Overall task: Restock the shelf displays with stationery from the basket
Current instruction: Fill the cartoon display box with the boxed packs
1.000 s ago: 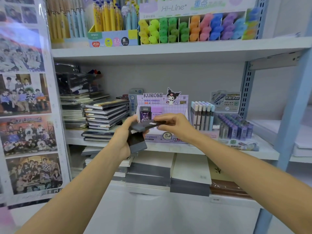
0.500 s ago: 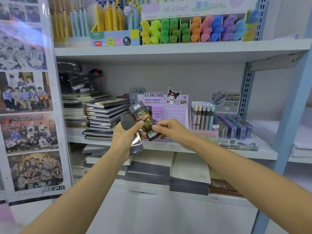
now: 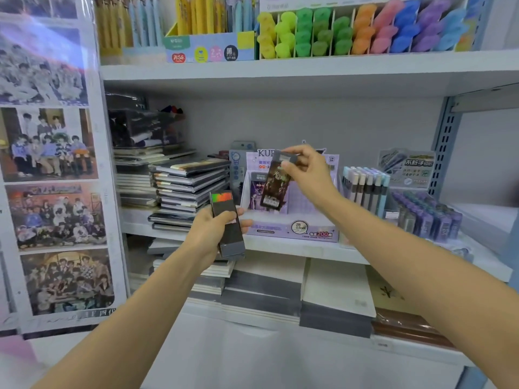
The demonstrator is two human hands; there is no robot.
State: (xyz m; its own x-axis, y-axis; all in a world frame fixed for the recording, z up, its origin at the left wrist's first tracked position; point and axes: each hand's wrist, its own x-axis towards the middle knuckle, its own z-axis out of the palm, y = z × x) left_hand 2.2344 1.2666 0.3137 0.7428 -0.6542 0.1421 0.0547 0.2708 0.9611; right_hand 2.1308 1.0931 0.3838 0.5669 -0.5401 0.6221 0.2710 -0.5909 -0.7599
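My right hand (image 3: 304,169) pinches the top of a dark printed packet (image 3: 274,186), which hangs upright in front of the purple Kuromi display box (image 3: 292,228) on the middle shelf. A similar packet (image 3: 254,193) stands inside that box at its left. My left hand (image 3: 209,234) grips a small stack of dark packets (image 3: 227,224) with a shiny rainbow strip at the top, held just left of the box. No basket is in view.
A pile of dark notebooks (image 3: 188,186) lies left of the display box. Pens (image 3: 365,186) and purple lead cases (image 3: 427,214) stand to its right. Highlighters (image 3: 365,32) fill the top shelf. Paper stacks (image 3: 337,293) lie on the shelf below. A poster panel (image 3: 53,164) walls the left.
My right hand has pulled one packet off the stack and lifted it up and right toward the Kuromi box. My left hand keeps the rest, slightly lower.
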